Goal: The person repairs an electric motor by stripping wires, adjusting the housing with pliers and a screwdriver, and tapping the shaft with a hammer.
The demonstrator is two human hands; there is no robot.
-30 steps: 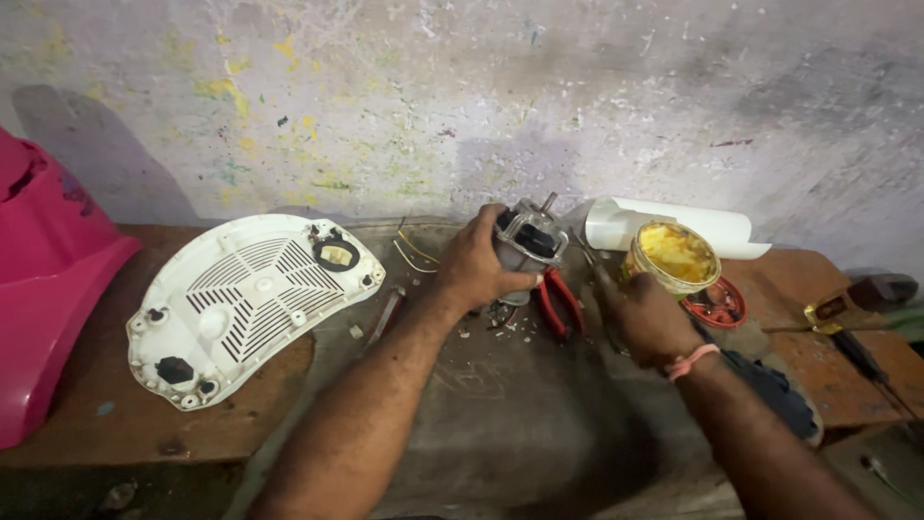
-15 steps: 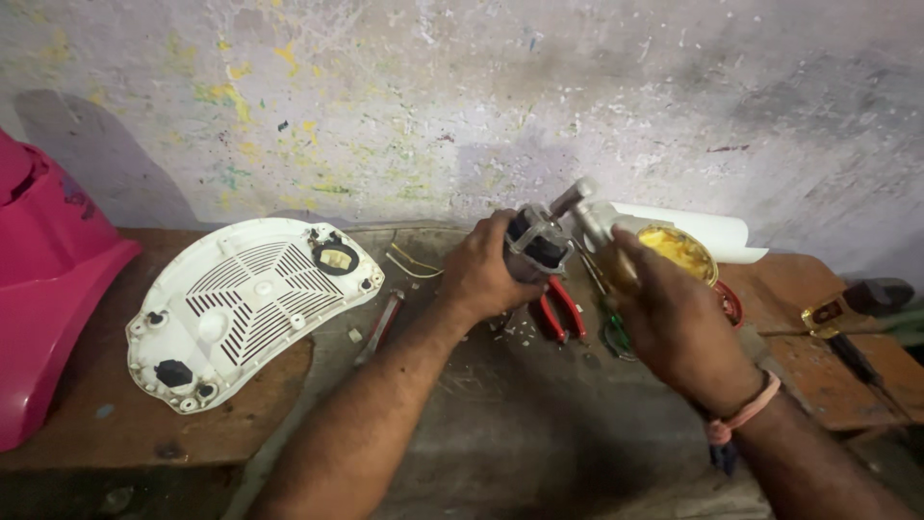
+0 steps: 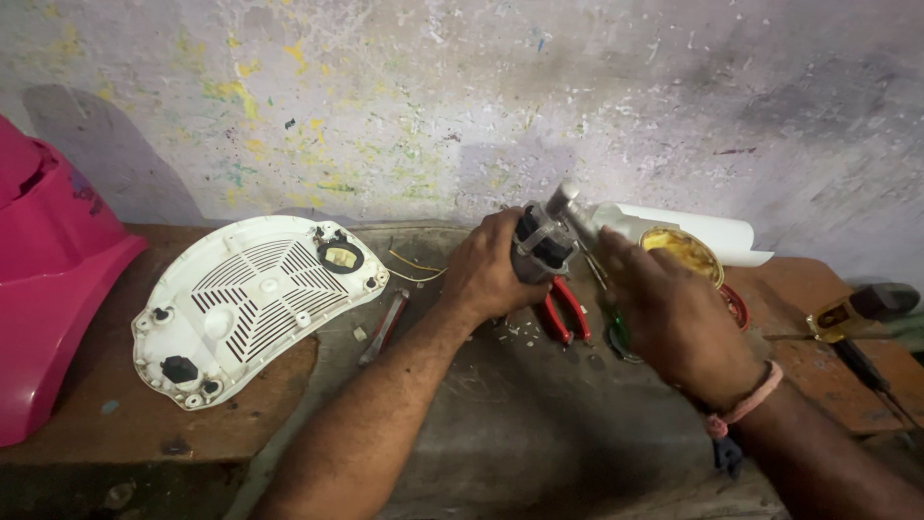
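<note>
My left hand (image 3: pixel 489 272) grips a small grey metal motor (image 3: pixel 545 238) and holds it tilted above the bench, its shaft pointing up and to the right. My right hand (image 3: pixel 674 313) is raised beside it, fingers at the shaft end and curled around a thin green-handled tool whose tip is hidden. Red-handled pliers (image 3: pixel 563 310) lie on the bench just under the motor. An open tin of yellow grease (image 3: pixel 685 250) stands behind my right hand.
A white vented plastic cover (image 3: pixel 245 299) lies at the left, next to a pink plastic housing (image 3: pixel 48 279). A second small hand tool (image 3: pixel 385 325) lies by the cover. A rolled white sheet (image 3: pixel 712 231) leans at the wall. A yellow and black tool (image 3: pixel 852 313) rests at the right.
My left hand lifted and tilted the motor from upright on the bench. My right hand left the grease tin and came up to the motor's shaft end.
</note>
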